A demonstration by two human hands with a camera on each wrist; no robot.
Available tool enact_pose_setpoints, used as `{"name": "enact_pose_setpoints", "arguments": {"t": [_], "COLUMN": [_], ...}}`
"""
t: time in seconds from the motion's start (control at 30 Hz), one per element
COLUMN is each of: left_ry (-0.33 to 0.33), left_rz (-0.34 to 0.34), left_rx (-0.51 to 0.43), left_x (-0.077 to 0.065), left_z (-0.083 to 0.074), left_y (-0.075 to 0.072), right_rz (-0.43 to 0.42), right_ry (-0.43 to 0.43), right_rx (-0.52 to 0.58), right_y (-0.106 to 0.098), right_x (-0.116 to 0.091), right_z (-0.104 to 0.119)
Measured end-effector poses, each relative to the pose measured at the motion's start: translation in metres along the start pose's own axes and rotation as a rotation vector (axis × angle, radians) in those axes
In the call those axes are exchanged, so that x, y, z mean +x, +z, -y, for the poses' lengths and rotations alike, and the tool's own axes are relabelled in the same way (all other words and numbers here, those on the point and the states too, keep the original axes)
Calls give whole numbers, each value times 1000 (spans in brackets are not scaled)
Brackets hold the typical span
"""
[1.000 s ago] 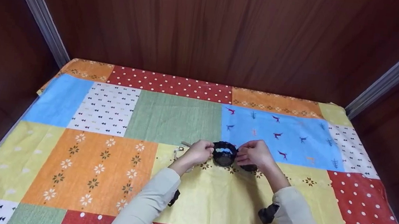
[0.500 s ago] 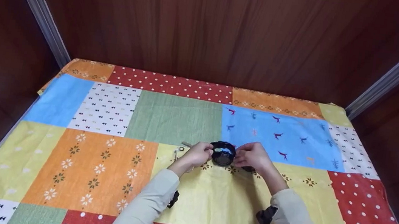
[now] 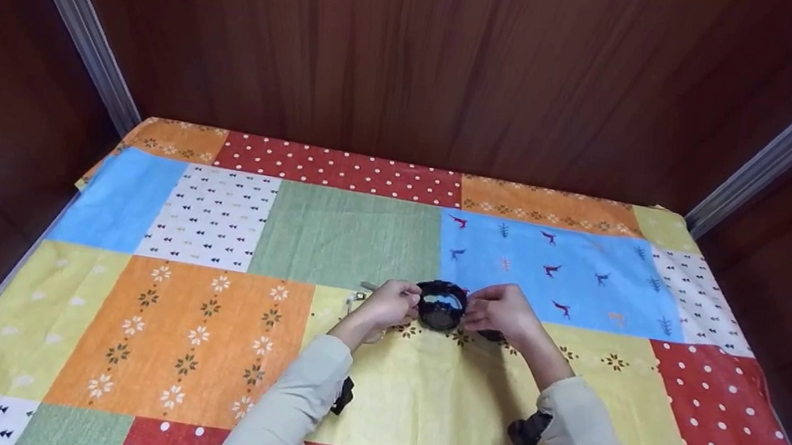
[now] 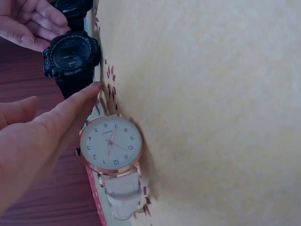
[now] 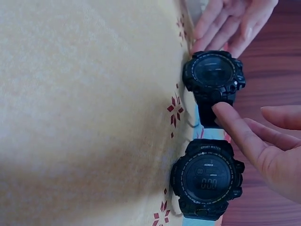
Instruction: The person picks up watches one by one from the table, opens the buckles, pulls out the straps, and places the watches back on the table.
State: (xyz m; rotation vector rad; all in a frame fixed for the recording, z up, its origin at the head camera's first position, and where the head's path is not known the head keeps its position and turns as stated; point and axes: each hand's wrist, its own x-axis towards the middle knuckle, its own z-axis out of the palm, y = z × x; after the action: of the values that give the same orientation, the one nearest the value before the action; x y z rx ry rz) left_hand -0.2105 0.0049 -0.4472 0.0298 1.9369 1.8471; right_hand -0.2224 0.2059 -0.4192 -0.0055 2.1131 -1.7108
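Note:
A black digital sports watch [image 3: 440,319] sits with its strap looped up behind its dial, between my two hands. On its left, the extended fingers of my left hand [image 3: 389,305] reach its strap, with the thumb held apart. My right hand [image 3: 505,315] touches the other side with outstretched fingertips, seen over the strap in the right wrist view. Closer to the right hand lies a second black sports watch [image 5: 207,179], its digital display facing up. Beside my left hand is a white-strapped watch [image 4: 111,143] with a rose-gold case and white dial, mostly covered by that hand in the head view.
A patchwork-print cloth [image 3: 356,240] covers the table. Dark wood panels [image 3: 416,59] stand behind and at both sides, joined by grey metal corner strips [image 3: 80,25]. The watches lie roughly in a row along a line of printed flowers.
The black sports watch between the hands has shifted slightly to the left. My right hand has followed it left and a little down, while the left hand has barely moved.

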Motion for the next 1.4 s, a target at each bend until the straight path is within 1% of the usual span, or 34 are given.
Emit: {"name": "enact_pose_setpoints", "arguments": {"t": [0.13, 0.23, 0.33, 0.5, 0.7, 0.87, 1.0, 1.17, 1.23, 1.4], "left_ry": [-13, -10, 6, 37, 75, 122, 155, 190, 191, 177], "left_rz": [-25, -67, -112, -164, -217, -265, -268, -236, -222, -204], "left_rx": [-60, -92, -113, -113, -185, -202, -213, -210, -212, -171], "left_x": [0, 0, 0, -3, -8, -13, -20, -31, -35, -45], "left_z": [0, -1, -4, -12, -20, -26, -34, -46, -51, -60], "left_y": [-1, -1, -2, -3, -5, -5, -6, -9, -9, -8], "right_rz": [-1, -14, -25, -27, -20, -7, -1, -22, -25, -2], "right_ry": [-2, -10, -31, -51, -57, -69, -75, -76, -76, -85], "right_rx": [22, 54, 73, 80, 135, 175, 198, 209, 211, 213], "right_y": [2, 3, 4, 1, 1, 3, 4, 4, 5, 5], "right_x": [-1, -2, -4, -6, -11, -16, -22, -30, -32, -38], "right_z": [4, 8, 12, 19, 28, 37, 45, 54, 57, 62]}}
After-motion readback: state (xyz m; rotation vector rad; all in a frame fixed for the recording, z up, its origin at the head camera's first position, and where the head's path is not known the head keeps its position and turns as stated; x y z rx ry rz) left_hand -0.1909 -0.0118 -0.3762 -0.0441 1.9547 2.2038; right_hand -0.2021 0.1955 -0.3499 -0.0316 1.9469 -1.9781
